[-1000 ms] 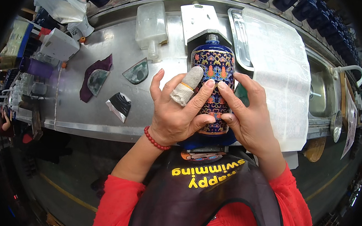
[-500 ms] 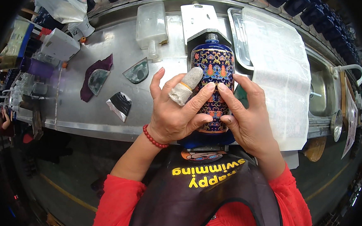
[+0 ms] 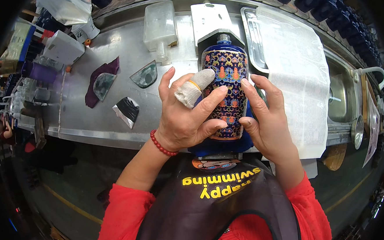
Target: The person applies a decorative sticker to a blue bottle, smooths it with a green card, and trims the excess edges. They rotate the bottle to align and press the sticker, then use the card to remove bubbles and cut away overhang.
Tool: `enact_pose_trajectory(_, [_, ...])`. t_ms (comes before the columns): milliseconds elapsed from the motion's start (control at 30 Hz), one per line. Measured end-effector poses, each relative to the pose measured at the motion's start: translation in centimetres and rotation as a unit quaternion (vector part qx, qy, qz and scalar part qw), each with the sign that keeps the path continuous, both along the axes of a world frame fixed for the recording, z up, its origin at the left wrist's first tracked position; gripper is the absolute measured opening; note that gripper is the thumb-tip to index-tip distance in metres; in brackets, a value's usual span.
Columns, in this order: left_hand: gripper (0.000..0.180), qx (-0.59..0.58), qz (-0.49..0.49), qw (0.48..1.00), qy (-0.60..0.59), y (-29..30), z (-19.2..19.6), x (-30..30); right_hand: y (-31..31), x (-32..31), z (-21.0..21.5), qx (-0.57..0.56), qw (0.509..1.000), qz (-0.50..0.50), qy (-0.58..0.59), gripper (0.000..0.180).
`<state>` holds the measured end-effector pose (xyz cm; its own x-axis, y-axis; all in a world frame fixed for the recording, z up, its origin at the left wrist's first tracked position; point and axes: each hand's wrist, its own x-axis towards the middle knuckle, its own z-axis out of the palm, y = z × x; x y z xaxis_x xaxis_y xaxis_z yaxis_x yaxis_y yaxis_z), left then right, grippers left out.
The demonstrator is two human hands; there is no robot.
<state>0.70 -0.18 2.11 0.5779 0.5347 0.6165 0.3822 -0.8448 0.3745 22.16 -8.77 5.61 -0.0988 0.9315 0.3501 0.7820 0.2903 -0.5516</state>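
A dark blue bottle (image 3: 230, 98) with a colourful floral pattern lies in a dark cradle (image 3: 205, 42), its neck pointing away from me. My left hand (image 3: 181, 120) rests along its left side with fingers spread, a cloth finger cover (image 3: 200, 82) on one finger and the forefinger on the pattern. At the right side, my right hand (image 3: 271, 121) is open, its fingertips at the bottle's edge. Neither hand is wrapped round the bottle. Blue cloth (image 3: 242, 144) shows under its near end.
Left on the metal bench (image 3: 124, 91) lie two dark green half-round scrapers (image 3: 145, 75), a purple cloth (image 3: 94, 84) and a black-and-white piece (image 3: 127, 110). Behind is a clear square bottle (image 3: 160, 27). White sheeting (image 3: 299, 82) and a sink (image 3: 340, 93) are right; blue vessels (image 3: 310, 0) line the far edge.
My right hand has shifted slightly right and up; its forefinger has drawn away from the left forefinger to the bottle's right side. The blue vessels along the far edge have moved.
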Motion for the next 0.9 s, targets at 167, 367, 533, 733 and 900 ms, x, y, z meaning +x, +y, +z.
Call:
enact_pose_trajectory(167, [0.058, 0.024, 0.003, 0.999, 0.024, 0.39, 0.62, 0.3, -0.28, 0.07, -0.34, -0.015, 1.0, 0.006, -0.013, 0.065])
enact_pose_trajectory(367, [0.058, 0.043, 0.009, 0.999, 0.026, 0.38, 0.54, 0.37, -0.4, 0.09, -0.26, -0.006, 0.999, 0.017, -0.03, 0.064])
enact_pose_trajectory(533, [0.056, 0.034, 0.016, 0.999, 0.01, 0.26, 0.02, 0.31, -0.54, -0.19, -0.07, -0.009, 0.998, 0.018, -0.057, 0.062])
enact_pose_trajectory(733, [0.054, 0.047, 0.019, 0.999, 0.012, 0.17, -0.17, 0.38, -0.47, -0.42, -0.07, -0.008, 0.998, 0.009, -0.06, 0.061])
enact_pose_trajectory(900, [0.058, 0.048, 0.019, 0.999, 0.016, 0.21, -0.29, 0.49, -0.43, -0.42, -0.11, -0.006, 0.997, 0.005, -0.071, 0.064])
